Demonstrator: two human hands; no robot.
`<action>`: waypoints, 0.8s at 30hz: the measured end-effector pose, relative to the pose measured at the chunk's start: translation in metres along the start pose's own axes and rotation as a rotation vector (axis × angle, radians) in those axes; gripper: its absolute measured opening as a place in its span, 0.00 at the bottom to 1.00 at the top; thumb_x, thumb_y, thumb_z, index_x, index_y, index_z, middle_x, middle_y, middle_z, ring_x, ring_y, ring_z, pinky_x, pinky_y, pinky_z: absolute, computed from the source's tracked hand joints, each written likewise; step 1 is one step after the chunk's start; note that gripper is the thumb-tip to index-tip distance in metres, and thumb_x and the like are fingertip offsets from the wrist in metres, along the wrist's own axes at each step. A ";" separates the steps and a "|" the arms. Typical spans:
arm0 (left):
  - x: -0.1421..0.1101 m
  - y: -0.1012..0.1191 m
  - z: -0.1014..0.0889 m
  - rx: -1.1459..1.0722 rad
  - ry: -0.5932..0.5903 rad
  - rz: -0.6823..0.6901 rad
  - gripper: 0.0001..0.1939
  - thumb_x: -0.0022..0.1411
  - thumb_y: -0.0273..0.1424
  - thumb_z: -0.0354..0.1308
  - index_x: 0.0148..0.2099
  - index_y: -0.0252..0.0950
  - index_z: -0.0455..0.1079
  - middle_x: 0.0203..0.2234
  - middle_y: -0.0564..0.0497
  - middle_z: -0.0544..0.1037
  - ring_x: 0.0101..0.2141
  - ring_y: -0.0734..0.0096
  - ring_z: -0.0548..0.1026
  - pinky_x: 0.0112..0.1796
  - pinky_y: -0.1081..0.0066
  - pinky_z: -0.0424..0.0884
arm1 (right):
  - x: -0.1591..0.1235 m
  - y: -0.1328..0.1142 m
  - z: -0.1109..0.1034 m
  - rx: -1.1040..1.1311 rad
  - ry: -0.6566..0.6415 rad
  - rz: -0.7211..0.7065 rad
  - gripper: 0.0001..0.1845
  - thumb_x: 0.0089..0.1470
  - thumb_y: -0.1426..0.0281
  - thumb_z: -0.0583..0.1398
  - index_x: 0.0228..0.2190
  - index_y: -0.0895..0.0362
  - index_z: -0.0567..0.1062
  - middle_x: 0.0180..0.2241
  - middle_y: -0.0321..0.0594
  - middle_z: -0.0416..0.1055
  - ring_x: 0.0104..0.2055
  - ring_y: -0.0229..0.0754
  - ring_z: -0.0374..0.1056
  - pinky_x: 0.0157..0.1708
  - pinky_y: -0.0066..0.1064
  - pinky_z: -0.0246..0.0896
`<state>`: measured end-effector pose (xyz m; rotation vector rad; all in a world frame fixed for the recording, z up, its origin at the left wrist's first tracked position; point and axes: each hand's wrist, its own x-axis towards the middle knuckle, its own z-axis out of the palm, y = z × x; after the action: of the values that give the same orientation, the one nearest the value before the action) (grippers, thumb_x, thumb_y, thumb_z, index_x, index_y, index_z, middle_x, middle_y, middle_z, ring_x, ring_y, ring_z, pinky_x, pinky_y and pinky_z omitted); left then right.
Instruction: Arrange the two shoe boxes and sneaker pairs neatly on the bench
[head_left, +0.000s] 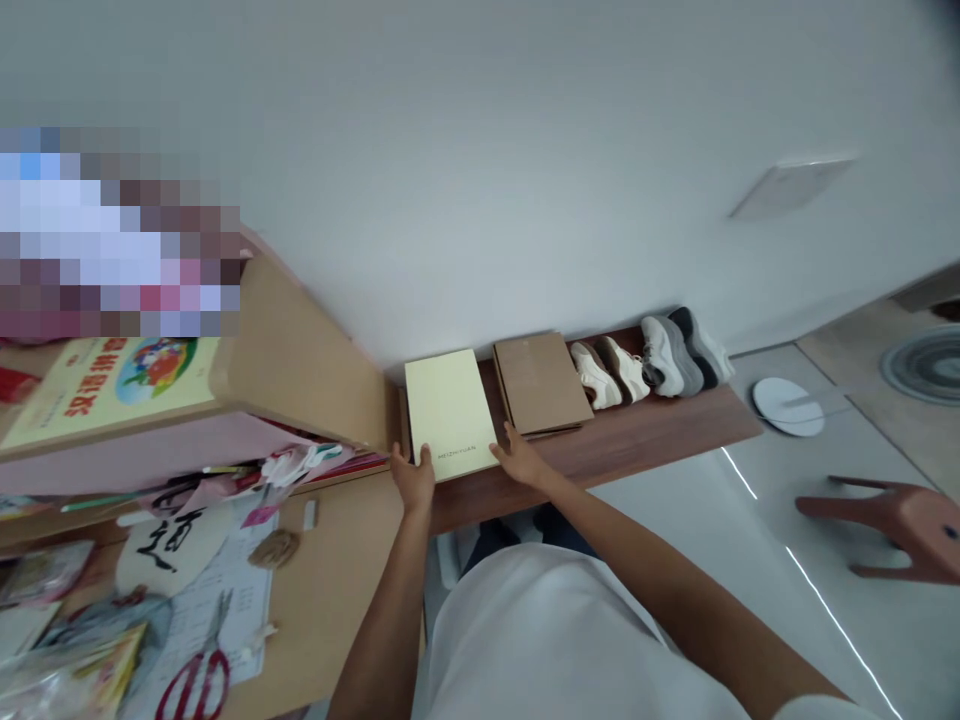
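Note:
A pale yellow box (450,405) with "MEIZHIYUAN" lettered near its front edge lies on a reddish-brown wooden bench (637,430) against the wall. My left hand (415,480) grips its front left corner, thumb at the front edge and fingers along the left side. At the front right corner, my right hand (521,460) holds the opposite side, with thumb and fingers a little apart. Beside the right fingers lies a flat brown cardboard box (541,385). Both hands' undersides are hidden.
White shoes (622,370) and grey-and-black shoes (675,355) stand farther right on the bench. On the left, a desk (337,560) carries red-handled scissors (199,670), papers and a yellow book (112,385). A brown stool (900,520) and a white disc-shaped base (787,405) stand on the floor.

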<state>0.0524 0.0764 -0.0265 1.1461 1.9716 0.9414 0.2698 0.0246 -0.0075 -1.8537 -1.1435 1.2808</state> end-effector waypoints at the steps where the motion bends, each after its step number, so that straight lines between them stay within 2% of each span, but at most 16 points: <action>1: -0.004 0.008 0.001 0.014 0.015 0.059 0.36 0.63 0.37 0.62 0.67 0.31 0.57 0.66 0.31 0.62 0.68 0.52 0.59 0.68 0.56 0.51 | -0.005 0.002 -0.009 0.002 0.015 -0.026 0.41 0.60 0.55 0.60 0.68 0.60 0.57 0.67 0.56 0.60 0.69 0.54 0.57 0.68 0.46 0.49; 5: -0.026 0.046 0.021 -0.054 -0.041 0.264 0.36 0.63 0.38 0.63 0.69 0.36 0.56 0.68 0.37 0.60 0.69 0.55 0.56 0.69 0.57 0.48 | -0.014 0.005 -0.059 0.034 0.081 -0.109 0.37 0.60 0.56 0.60 0.66 0.54 0.61 0.62 0.52 0.67 0.63 0.53 0.65 0.64 0.48 0.58; 8: -0.044 0.071 0.052 -0.161 -0.143 0.283 0.37 0.62 0.38 0.64 0.69 0.38 0.57 0.68 0.38 0.60 0.68 0.55 0.58 0.67 0.57 0.52 | -0.005 0.006 -0.099 0.045 0.138 -0.120 0.36 0.59 0.59 0.60 0.66 0.54 0.61 0.62 0.52 0.67 0.62 0.54 0.66 0.61 0.49 0.61; 12: -0.056 0.085 0.100 -0.243 -0.223 0.200 0.37 0.60 0.38 0.66 0.68 0.39 0.59 0.68 0.38 0.61 0.68 0.54 0.59 0.66 0.55 0.55 | 0.018 0.014 -0.140 -0.009 0.179 -0.121 0.37 0.58 0.61 0.59 0.66 0.54 0.60 0.64 0.52 0.65 0.64 0.54 0.63 0.64 0.50 0.57; 17: -0.049 0.084 0.154 -0.213 -0.304 0.090 0.37 0.60 0.39 0.66 0.67 0.36 0.60 0.67 0.34 0.62 0.67 0.52 0.62 0.65 0.54 0.57 | 0.039 0.030 -0.174 -0.134 0.192 -0.138 0.36 0.57 0.63 0.60 0.64 0.59 0.63 0.64 0.53 0.63 0.69 0.55 0.54 0.69 0.48 0.46; 20: -0.038 0.081 0.174 -0.181 -0.315 -0.033 0.35 0.60 0.41 0.65 0.65 0.34 0.62 0.67 0.32 0.63 0.67 0.52 0.62 0.66 0.55 0.55 | 0.047 0.038 -0.186 -0.172 0.171 -0.087 0.36 0.55 0.66 0.60 0.64 0.58 0.63 0.63 0.52 0.64 0.69 0.55 0.54 0.70 0.47 0.46; 24: -0.025 0.075 0.190 -0.149 -0.291 -0.168 0.33 0.61 0.47 0.62 0.62 0.33 0.68 0.66 0.32 0.64 0.68 0.52 0.59 0.67 0.58 0.52 | 0.058 0.046 -0.193 -0.212 0.135 -0.012 0.37 0.55 0.68 0.60 0.65 0.57 0.60 0.64 0.51 0.63 0.70 0.55 0.53 0.69 0.47 0.46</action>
<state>0.2483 0.1286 -0.0585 0.9582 1.7036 0.7726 0.4742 0.0548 -0.0027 -2.0489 -1.2546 1.0428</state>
